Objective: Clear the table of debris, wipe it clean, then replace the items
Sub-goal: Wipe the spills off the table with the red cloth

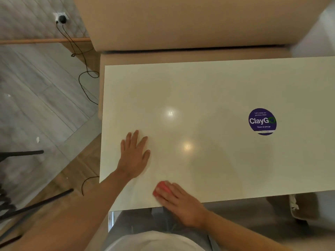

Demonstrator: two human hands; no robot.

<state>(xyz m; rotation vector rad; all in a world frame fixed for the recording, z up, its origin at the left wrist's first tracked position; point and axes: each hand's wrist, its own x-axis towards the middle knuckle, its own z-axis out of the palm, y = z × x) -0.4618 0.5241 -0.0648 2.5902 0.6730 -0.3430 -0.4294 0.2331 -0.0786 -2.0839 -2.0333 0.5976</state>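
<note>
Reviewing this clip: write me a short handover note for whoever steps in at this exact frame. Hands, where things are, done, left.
Left hand: flat on the table, fingers straight, holding nothing.
Right hand: pressing a red cloth onto the tabletop by the near edge; most of the cloth is hidden under the fingers.
Table: no debris or loose items visible on it, only the purple ClayGo sticker toward the right.
Done: clearing looks finished.
Left: wipe the remaining surface, then put the items back; they are not in view.
</note>
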